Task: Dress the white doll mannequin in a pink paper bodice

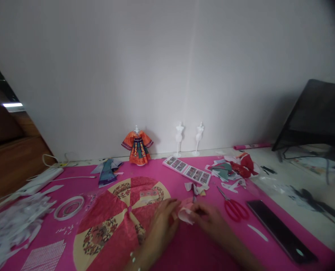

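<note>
- Head cam: left hand point(162, 222) and right hand point(209, 218) both pinch a small pink paper piece point(186, 211), fingers clamped on it.
- Red scissors point(235, 207) lie just right; round patterned paper point(119, 222) sits left.

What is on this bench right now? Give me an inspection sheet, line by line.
Surface: pink mat over a pale tabletop, against a white wall.
Job's things: small pink paper piece pinched between both hands, beside a round red-and-cream patterned paper.
Clutter: red scissors, tape roll, instruction strip, paper scraps, white offcuts, folded blue garment, dark phone.
Hands: left hand and right hand both closed on the paper piece; blurred.
Cables: white cable running from a white power strip.
Surroundings: dressed orange doll stand, two bare white mannequins, black chair.
</note>
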{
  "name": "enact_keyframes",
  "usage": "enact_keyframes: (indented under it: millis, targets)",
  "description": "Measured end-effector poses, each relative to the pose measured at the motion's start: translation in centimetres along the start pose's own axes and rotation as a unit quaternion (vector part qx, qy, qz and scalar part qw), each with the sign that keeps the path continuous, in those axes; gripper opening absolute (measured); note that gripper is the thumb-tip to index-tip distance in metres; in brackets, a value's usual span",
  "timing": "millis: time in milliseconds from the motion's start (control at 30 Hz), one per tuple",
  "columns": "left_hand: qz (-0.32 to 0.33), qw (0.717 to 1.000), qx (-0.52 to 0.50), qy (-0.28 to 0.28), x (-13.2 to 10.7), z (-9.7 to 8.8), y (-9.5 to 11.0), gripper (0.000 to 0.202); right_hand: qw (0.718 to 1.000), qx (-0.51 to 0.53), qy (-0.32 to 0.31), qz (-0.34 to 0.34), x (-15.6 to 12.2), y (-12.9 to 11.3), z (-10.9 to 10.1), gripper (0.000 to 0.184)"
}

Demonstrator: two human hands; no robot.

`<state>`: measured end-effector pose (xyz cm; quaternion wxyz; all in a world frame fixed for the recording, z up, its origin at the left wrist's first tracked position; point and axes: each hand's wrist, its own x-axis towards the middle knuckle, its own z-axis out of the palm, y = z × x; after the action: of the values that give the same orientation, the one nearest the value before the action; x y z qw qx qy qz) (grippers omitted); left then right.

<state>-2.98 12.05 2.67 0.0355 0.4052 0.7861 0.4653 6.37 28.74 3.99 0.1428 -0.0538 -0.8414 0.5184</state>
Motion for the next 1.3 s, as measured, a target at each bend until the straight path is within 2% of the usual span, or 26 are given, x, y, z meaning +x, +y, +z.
enact_keyframes:
  millis: [100, 200, 333, 433, 500, 600, 733, 833, 900, 967, 1133, 1233, 1300]
  targets:
    - [-0.001, 1.000, -0.009, -0.017, 1.6, 0.6, 1.0, 0.017, 0.998, 0.066, 0.016, 0.007, 0.1, -1.6, -1.5, 0.023]
    - [-0.033, 0.998, -0.038, -0.029, 2.5, 0.1, 2.1, 0.008, 0.992, 0.121, 0.045, 0.012, 0.4, -2.6, -3.3, 0.027]
    - [-0.040, 0.988, -0.129, -0.075, 3.0, -2.0, 4.5, 0.015, 0.982, 0.175, 0.064, 0.017, 1.2, -4.1, -5.1, 0.032]
    - [-0.004, 0.974, -0.198, -0.111, 3.7, -3.6, 6.6, 0.035, 0.981, 0.188, 0.036, 0.009, 1.8, -5.7, -5.4, 0.029]
    - [0.004, 0.970, -0.211, -0.124, 4.5, -4.3, 7.9, 0.031, 0.983, 0.186, 0.006, 0.002, 2.1, -6.9, -5.3, 0.024]
    - [-0.008, 0.976, -0.187, -0.115, 5.8, -5.1, 9.5, 0.026, 0.984, 0.177, -0.004, -0.008, 2.5, -8.6, -5.7, 0.017]
    - [-0.005, 0.975, -0.204, -0.089, 7.2, -6.1, 11.6, 0.020, 0.988, 0.148, 0.026, -0.028, 2.8, -10.0, -7.1, 0.019]
    - [-0.004, 0.966, -0.250, -0.064, 7.6, -7.1, 13.0, 0.022, 0.972, 0.223, 0.055, -0.052, 3.0, -9.8, -7.6, 0.022]
    - [-0.012, 0.958, -0.283, -0.051, 7.6, -7.7, 13.7, 0.023, 0.955, 0.289, 0.024, -0.059, 3.1, -9.0, -7.5, 0.022]
    - [-0.026, 0.948, -0.316, -0.040, 7.5, -8.3, 14.1, 0.024, 0.949, 0.310, -0.031, -0.056, 3.0, -8.1, -7.0, 0.020]
    - [-0.066, 0.919, -0.388, -0.030, 7.3, -9.1, 13.6, 0.027, 0.946, 0.285, -0.152, -0.034, 1.8, -6.3, -5.0, 0.041]
    - [-0.085, 0.912, -0.401, -0.017, 7.2, -9.2, 13.1, 0.029, 0.934, 0.300, -0.188, -0.041, 1.1, -6.1, -3.9, 0.042]
    - [-0.092, 0.913, -0.398, -0.018, 7.1, -9.0, 12.9, 0.031, 0.935, 0.312, -0.166, -0.025, 0.9, -6.3, -3.0, 0.042]
